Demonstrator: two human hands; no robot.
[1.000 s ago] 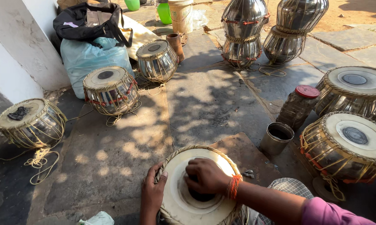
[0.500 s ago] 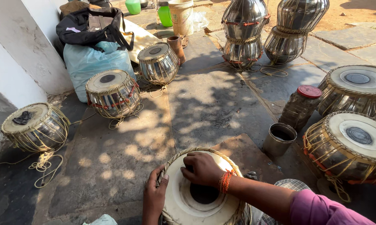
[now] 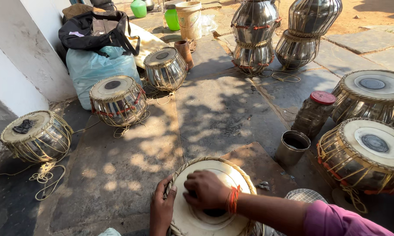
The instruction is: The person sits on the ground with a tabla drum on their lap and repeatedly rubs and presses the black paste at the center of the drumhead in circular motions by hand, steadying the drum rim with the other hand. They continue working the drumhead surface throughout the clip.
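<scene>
One head view only, I'm looking steeply down and forward. Close on both hands at the bottom edge, left hand (image 3: pixel 162 212), right hand (image 3: pixel 208 190); stone floor (image 3: pixel 214 109) runs away beyond them.
</scene>
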